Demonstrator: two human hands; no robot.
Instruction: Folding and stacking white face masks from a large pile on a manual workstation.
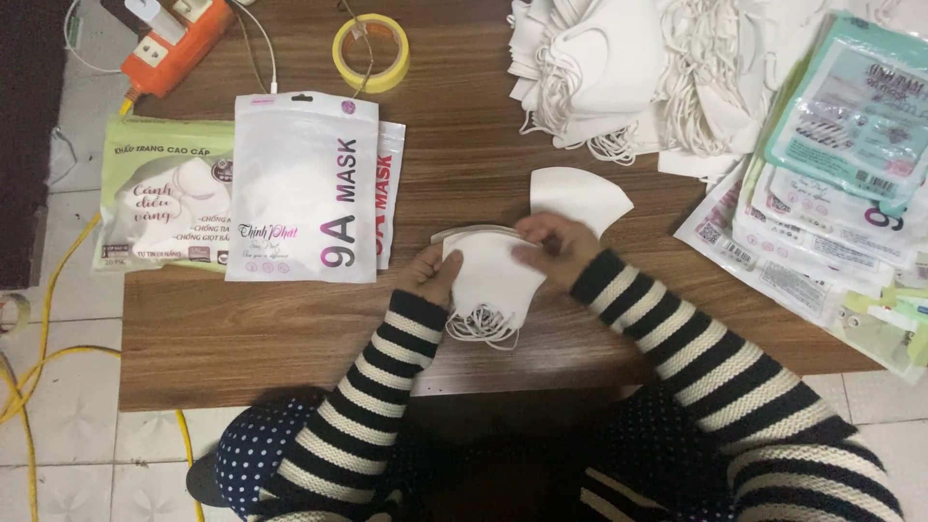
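A small stack of folded white face masks [488, 280] lies near the table's front edge, with its ear loops hanging toward me. My left hand [428, 274] grips the stack's left edge. My right hand [556, 246] rests on its upper right side, fingers pinching the top mask. One more white mask [577, 196] lies flat just behind my right hand. Both arms wear black and white striped sleeves.
A large heap of loose white masks [628, 72] sits at the back. Filled white mask pouches [304, 188] and a green pouch [164, 193] lie at left. Empty flat pouches [831, 193] pile at right. A yellow tape roll [371, 53] and an orange power strip [174, 43] lie behind.
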